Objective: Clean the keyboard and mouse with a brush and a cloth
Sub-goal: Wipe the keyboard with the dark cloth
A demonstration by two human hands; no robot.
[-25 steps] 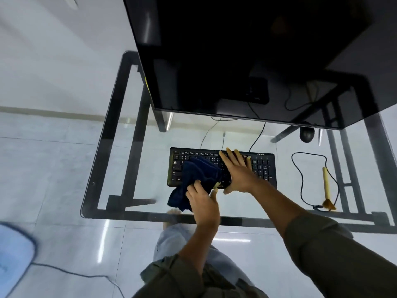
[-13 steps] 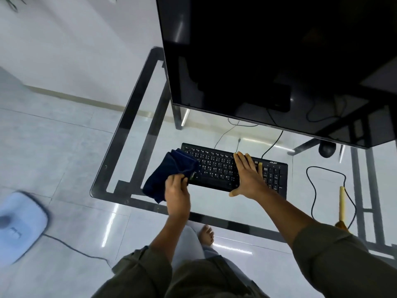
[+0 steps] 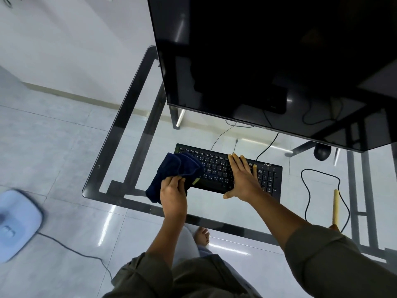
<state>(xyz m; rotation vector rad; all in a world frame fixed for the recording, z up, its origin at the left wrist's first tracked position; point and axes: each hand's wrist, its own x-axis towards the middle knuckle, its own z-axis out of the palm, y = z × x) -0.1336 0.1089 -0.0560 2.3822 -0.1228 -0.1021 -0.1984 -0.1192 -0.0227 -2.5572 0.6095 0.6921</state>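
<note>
Wiping step on the keyboard, judging from how things lie. Left hand has its fingers curled round a bunched dark blue cloth, gripping it at the near side. The cloth covers the left end of the flat black keyboard and hangs off its near left corner onto the glass. Right hand lies flat on the keys right of centre, fingers straight and together, thumb spread past the near edge, holding nothing.

Likely reason: the flat palm pins the light board so that rubbing strokes do not slide it on the smooth clear glass table with black frame. The keyboard sits mid-table, just in front of the large black monitor.

Round black mouse rests well apart to the right, partly under the monitor's lower edge; neither hand touches it. A thin black cord lies in a loose loop on the glass near it. Brush with pale wooden handle lies within that loop, head end toward the person and partly hidden by the sleeve. It is probably parked there within reach of the right hand.

Count:
- hands 2
- cloth 1
- keyboard 1
- mouse 1
- brush 1
- monitor 1

Seen through the glass: one bare foot on the tiled floor. One pale blue device with a cord sits on the floor at far left, blurred, kind unclear.
</note>
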